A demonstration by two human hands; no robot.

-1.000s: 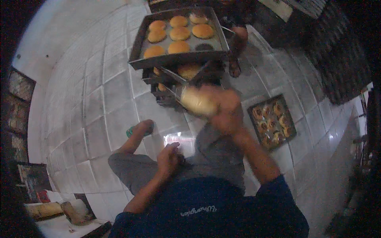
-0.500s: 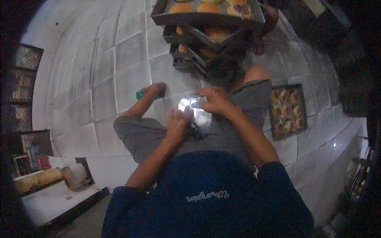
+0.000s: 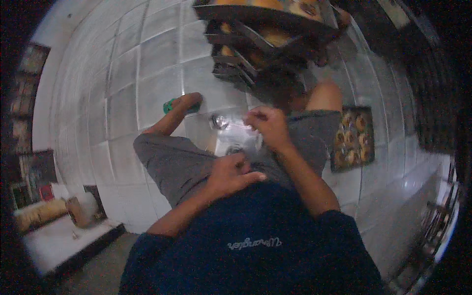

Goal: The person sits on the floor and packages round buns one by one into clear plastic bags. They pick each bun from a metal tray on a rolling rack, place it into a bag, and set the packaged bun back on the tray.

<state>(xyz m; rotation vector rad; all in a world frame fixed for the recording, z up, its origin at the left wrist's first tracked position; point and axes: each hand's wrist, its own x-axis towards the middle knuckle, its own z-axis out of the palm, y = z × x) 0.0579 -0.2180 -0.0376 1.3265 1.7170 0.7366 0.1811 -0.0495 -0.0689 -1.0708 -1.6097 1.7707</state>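
Here, a person sits on a white tiled floor (image 3: 123, 93) with legs stretched out in grey shorts (image 3: 182, 164), working over the lap. Straight ahead stands a stack of dark metal baking trays (image 3: 255, 44) loaded with golden buns, and a single tray of pastries (image 3: 351, 137) lies on the tiles beside the right leg. A green sandal (image 3: 170, 104) is on the left foot.

Between the two hands, above the knees, is a clear plastic bag (image 3: 236, 135), glinting and crumpled. The right hand (image 3: 268, 127) has its fingers pinched closed on the bag's upper edge. The left hand (image 3: 231, 172) rests just below it on the lap with fingers curled loosely; it touches the bag's lower end, though whether it actually grips the film cannot be told from this blurred view.

The bag looks thin, very light and limp, likely slippery and apt to cling to itself. It would best be taken by the rim of its mouth, one edge in each hand, since anywhere else the film would simply fold and slide.
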